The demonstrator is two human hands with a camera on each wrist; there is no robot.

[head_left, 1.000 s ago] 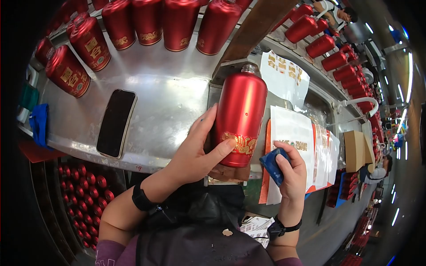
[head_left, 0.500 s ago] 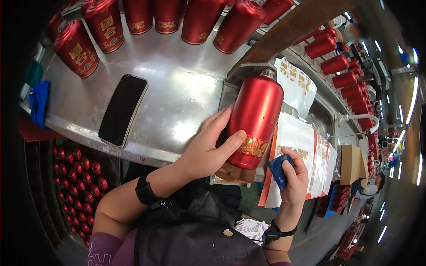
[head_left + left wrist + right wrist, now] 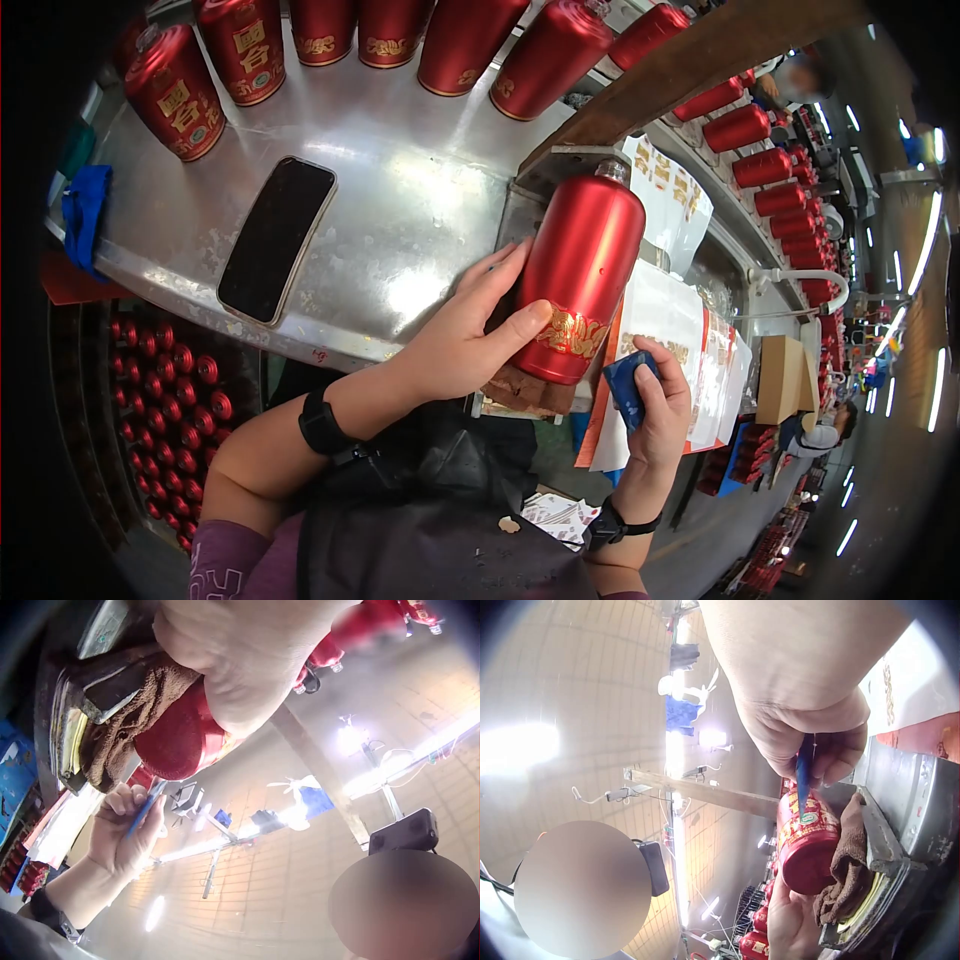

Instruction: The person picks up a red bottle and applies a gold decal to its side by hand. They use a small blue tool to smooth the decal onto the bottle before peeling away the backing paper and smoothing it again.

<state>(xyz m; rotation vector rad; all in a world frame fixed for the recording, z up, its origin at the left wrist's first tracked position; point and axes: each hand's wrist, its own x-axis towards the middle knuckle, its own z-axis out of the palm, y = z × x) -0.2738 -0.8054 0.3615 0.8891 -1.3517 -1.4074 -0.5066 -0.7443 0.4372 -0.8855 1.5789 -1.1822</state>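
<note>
In the head view, a glossy red bottle (image 3: 590, 240) with a gold ornamented band near its base lies tilted, its clear neck pointing away. My left hand (image 3: 455, 345) grips it from the left, thumb across the band and fingers behind the body. Under its base is a brown cloth (image 3: 847, 862), seen best in the right wrist view. That view also shows gold lettering and a small green seal on the bottle's other side. Close to the base on the right, my right hand (image 3: 660, 405) pinches a thin, flat blue scraper (image 3: 622, 385) between thumb and fingers.
Sheets of gold labels (image 3: 668, 195) lie beyond and beside the bottle. A phone (image 3: 278, 240) rests on the metal table (image 3: 400, 215), with several finished red bottles (image 3: 178, 100) behind it. A wooden beam (image 3: 690, 70) crosses at upper right. Many red bottles (image 3: 165, 400) sit below left.
The head view has shifted, so the bottle and both hands appear farther right. The left hand keeps its grip on the bottle, and the right hand still pinches the blue scraper.
</note>
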